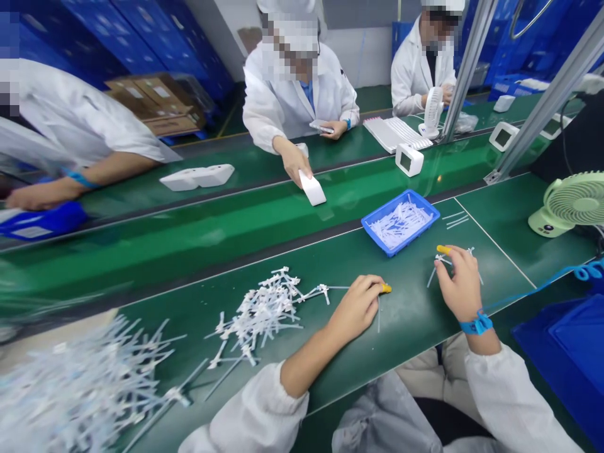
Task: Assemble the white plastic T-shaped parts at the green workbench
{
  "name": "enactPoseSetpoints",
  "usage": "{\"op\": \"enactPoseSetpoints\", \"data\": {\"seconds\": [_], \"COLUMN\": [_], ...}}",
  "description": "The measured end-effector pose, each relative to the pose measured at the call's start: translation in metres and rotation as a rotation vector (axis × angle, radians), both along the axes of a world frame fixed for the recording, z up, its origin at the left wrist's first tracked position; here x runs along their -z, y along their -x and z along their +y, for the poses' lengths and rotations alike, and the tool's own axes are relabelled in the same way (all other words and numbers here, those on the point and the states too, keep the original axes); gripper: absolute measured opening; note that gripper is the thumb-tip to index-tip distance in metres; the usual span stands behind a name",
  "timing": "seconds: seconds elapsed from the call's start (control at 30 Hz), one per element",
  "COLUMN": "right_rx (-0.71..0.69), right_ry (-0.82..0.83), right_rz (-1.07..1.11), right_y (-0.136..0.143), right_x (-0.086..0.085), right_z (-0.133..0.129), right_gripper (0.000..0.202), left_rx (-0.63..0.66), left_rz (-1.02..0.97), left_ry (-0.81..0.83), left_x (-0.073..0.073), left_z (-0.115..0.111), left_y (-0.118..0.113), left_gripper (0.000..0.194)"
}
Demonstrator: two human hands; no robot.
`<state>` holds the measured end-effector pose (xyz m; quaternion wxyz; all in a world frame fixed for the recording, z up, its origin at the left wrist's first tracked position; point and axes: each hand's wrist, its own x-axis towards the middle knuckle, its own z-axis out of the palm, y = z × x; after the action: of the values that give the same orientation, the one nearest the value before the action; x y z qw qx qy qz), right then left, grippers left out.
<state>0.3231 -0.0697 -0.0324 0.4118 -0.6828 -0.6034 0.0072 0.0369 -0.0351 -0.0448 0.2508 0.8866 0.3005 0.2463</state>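
Observation:
My left hand rests low over the green bench with its fingers curled together, a yellow cover on one fingertip. A thin pale strip sticks out below those fingertips; most of what they hold is hidden. Farther right, my right hand has thumb and yellow-covered index finger around a small white piece with thin strips. More strip ends show behind that hand. Left of my left hand lies a loose heap of white pieces with thin strips. A blue tray of short white strips stands beyond my hands.
A larger, blurred heap of strips fills the near left. Several loose strips lie right of the tray. A green fan stands at right, near a blue coiled cord. Across the conveyor, a co-worker's hand holds a white device.

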Motion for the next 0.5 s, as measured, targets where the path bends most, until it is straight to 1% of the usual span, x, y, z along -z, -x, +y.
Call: {"op": "enactPoseSetpoints", "data": {"seconds": [0.1,0.17,0.27,0.4,0.5], "right_rx": [-0.04,-0.051,-0.035,-0.011,-0.01], "right_ry": [-0.008,0.009,0.043,0.097,0.116], "right_rz": [-0.008,-0.03,-0.04,-0.002,0.003], "right_y": [0.016,0.017,0.008,-0.006,-0.013], "right_x": [-0.009,-0.007,0.007,0.029,0.036], "right_z": [0.005,0.009,0.008,-0.002,0.0], "right_gripper": [0.031,0.033,0.035,0.04,0.046], "left_rx": [0.074,0.1,0.102,0.076,0.046], "left_rz": [0.024,0.049,0.051,-0.012,-0.036], "left_ry": [0.009,0.018,0.034,0.048,0.062], "left_x": [-0.001,-0.001,-0.001,0.002,0.004], "left_z": [-0.001,-0.001,-0.001,0.001,0.003], "left_y": [0.001,0.001,0.002,0.0,0.0], "left_gripper": [0.031,0.03,0.031,0.029,0.027]}}
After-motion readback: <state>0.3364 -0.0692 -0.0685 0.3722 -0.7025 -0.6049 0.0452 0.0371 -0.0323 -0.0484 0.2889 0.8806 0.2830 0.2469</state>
